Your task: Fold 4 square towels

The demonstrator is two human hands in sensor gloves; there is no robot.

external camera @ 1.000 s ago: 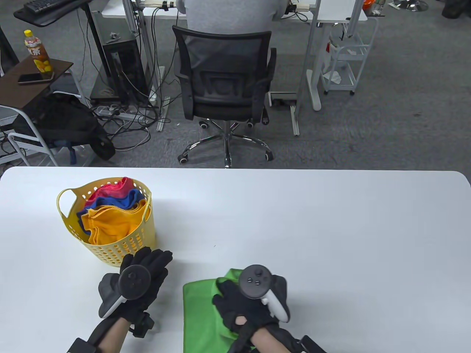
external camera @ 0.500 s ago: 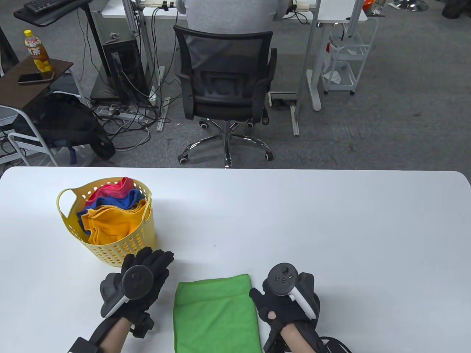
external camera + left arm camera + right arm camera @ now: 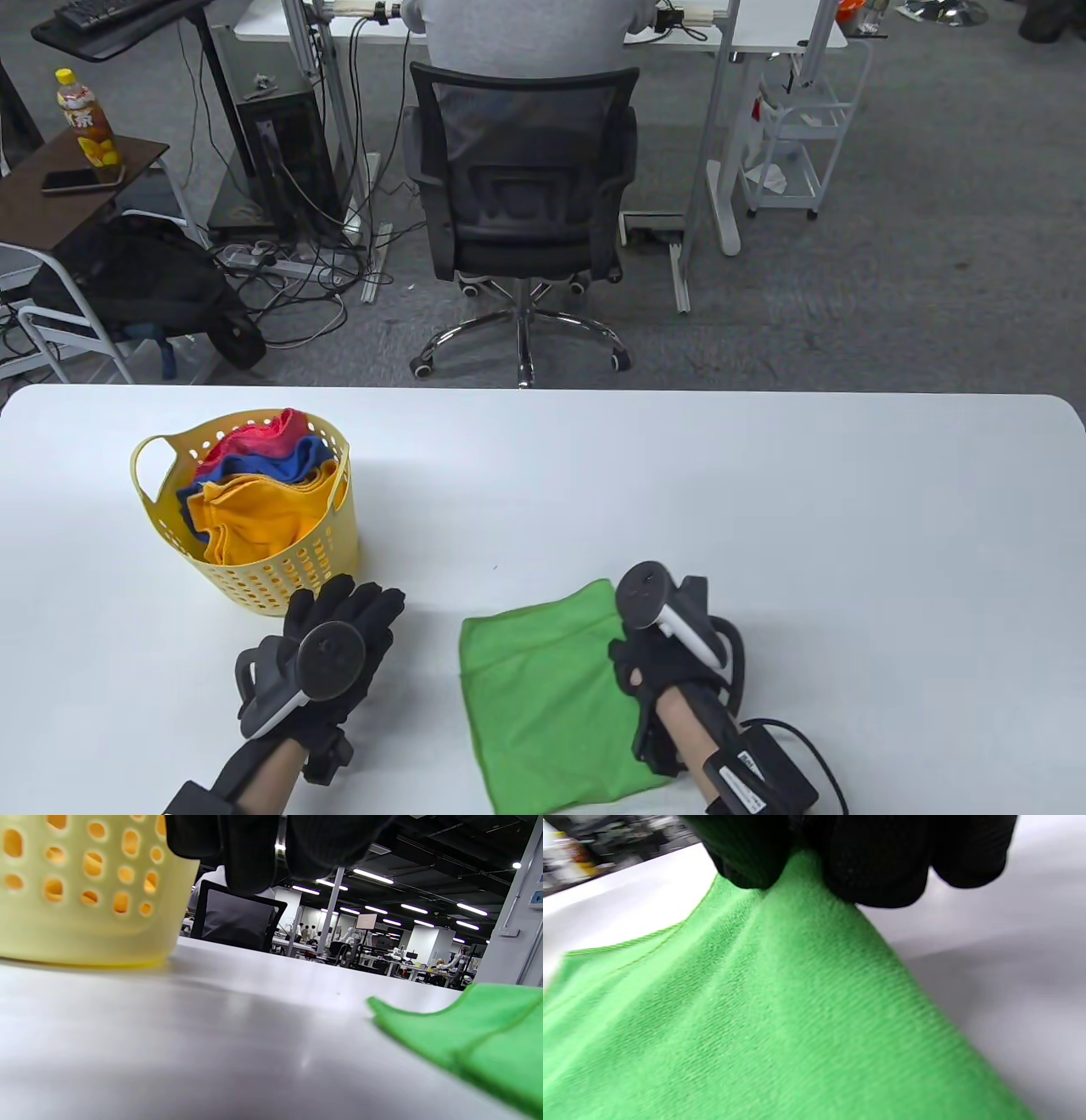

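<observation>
Table view: right hand (image 3: 649, 658) pinched green towel (image 3: 543, 696) at lower centre.
Left hand (image 3: 344, 632): flat, released.
Risk: one-sided pull could undo the fold.

Folded green towel (image 3: 547, 700), table-flat, skewed

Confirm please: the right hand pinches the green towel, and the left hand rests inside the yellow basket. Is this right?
Not quite. The table view shows the left hand flat on the table, beside the yellow basket. The right hand does pinch the green towel.
</observation>
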